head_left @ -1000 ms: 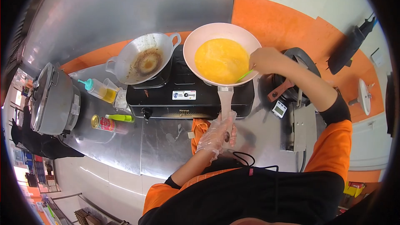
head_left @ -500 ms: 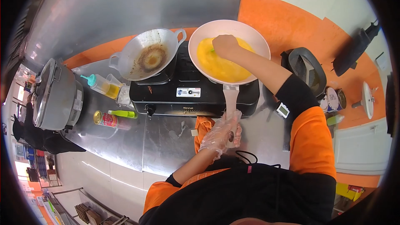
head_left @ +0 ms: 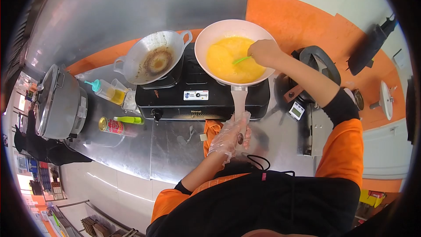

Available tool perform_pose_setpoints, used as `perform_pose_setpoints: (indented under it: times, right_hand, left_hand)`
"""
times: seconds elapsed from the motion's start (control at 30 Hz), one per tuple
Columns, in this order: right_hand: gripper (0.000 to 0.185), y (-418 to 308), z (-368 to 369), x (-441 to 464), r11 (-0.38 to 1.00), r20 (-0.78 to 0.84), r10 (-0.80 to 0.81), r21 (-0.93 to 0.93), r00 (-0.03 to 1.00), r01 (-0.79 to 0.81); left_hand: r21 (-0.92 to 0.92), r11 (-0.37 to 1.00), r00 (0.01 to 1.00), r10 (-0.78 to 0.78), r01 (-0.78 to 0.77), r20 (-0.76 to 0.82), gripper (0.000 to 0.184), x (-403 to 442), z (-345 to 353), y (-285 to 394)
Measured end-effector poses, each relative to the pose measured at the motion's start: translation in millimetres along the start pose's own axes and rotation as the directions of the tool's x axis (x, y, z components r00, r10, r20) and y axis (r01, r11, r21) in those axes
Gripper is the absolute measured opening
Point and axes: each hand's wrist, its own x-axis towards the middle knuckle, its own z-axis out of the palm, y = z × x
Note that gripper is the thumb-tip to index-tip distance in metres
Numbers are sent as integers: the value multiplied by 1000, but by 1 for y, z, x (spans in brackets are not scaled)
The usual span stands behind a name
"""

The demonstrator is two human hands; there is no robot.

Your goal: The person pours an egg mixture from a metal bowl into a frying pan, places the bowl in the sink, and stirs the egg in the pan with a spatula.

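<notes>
My left hand (head_left: pixel 229 137), in a clear plastic glove, is wrapped round the handle (head_left: pixel 239 105) of a pale pink frying pan (head_left: pixel 210 35). The pan sits on the right burner of a black gas stove (head_left: pixel 175 101). Yellow liquid that looks like beaten egg (head_left: pixel 223 59) covers its bottom. Over the pan's right side, my right hand (head_left: pixel 265 53) is closed on a thin green utensil (head_left: pixel 241 60). Its tip dips into the egg, so its kind cannot be told.
On the left burner stands a metal wok (head_left: pixel 144 46) with brown residue. Left of the stove are a squeeze bottle (head_left: pixel 105 90), a can (head_left: pixel 112 125) and a large grey pot (head_left: pixel 61 101). A dark pan (head_left: pixel 322 61) and a small digital timer (head_left: pixel 296 110) are on the right.
My right hand has moved right across the pan, and more of the green utensil now shows. The left hand keeps its hold on the handle; the pan has shifted slightly left in view.
</notes>
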Motion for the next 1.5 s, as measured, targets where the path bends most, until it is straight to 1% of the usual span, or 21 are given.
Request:
perform_pose_setpoints:
  times: [0.07, 0.17, 0.27, 0.37, 0.47, 0.57, 0.67, 0.77, 0.87, 0.97, 1.07, 1.17, 1.27, 1.33, 1.37, 1.4, 1.47, 1.5]
  right_hand:
    - [23, 13, -14, -8, 1000, -83, 11, -9, 996, -12]
    - [23, 25, -50, -16, 999, -119, 43, -3, 992, -44]
    - [21, 35, -62, -19, 994, -136, 52, -90, 989, -65]
    - [12, 51, -52, -15, 978, -167, 30, -199, 985, -63]
    - [7, 60, -35, -7, 937, -99, 120, -318, 988, -145]
    - [7, 66, -15, 3, 923, -107, 147, -343, 983, -175]
    - [9, 71, 7, 26, 915, -91, 164, -358, 982, -186]
    - [12, 63, 18, 57, 926, -60, 254, -274, 965, -261]
    - [17, 49, 29, 88, 954, -128, 191, -208, 973, -215]
    - [20, 22, 28, 100, 989, -140, 52, -127, 989, -71]
    - [21, 15, 17, 100, 992, -156, -111, -69, 981, 102]
    - [21, 24, 5, 95, 997, -157, -41, -71, 987, 30]
    - [17, 55, 4, 88, 989, -209, 48, -129, 977, -76]
    - [14, 84, 11, 84, 961, -139, 85, -250, 987, -118]
    - [13, 95, 15, 80, 942, -107, 105, -308, 989, -134]
    - [12, 101, 18, 71, 943, -115, 95, -307, 989, -126]
    - [10, 105, 14, 57, 945, -134, 71, -308, 988, -110]
    - [10, 101, 9, 51, 937, -72, 89, -333, 993, -108]
  left_hand:
    - [-14, 1000, 1000, -4, 4, 10, 32, 1, -2, -2]
    - [-36, 999, 1000, 12, -12, 7, 30, 1, -1, -4]
    - [-7, 1000, 1000, -4, 4, -9, 30, -2, 1, 0]
    - [25, 999, 1000, -21, 21, -16, 30, -4, 2, 2]
    - [-15, 1000, 1000, -22, 22, 3, 32, -1, 0, 0]
    - [19, 1000, 1000, -2, 1, 18, 33, -4, 1, 3]
    - [-48, 999, 1000, -11, 12, 28, 33, 0, -3, -3]
    - [-95, 996, 998, 8, -2, 57, 33, 2, -6, -7]
    - [-117, 992, 998, -47, 52, 43, 33, 2, -5, -3]
    - [-127, 992, 998, -12, 21, 68, 35, 3, -8, -5]
    - [-142, 989, 997, -43, 51, 64, 36, 3, -8, -4]
    - [-154, 988, 996, 16, -3, 85, 34, 5, -10, -10]
    - [-140, 989, 999, -46, 49, 26, 32, 1, -4, -1]
    - [-39, 997, 998, -67, 67, 5, 31, -2, -7, 4]
    - [14, 997, 997, -76, 76, -8, 30, -5, -8, 7]
    - [26, 994, 993, -109, 111, -43, 34, -9, -6, 12]
    - [-11, 997, 997, -71, 70, -22, 35, -10, -8, 9]
    - [-30, 998, 999, -46, 46, -9, 36, -8, -9, 8]
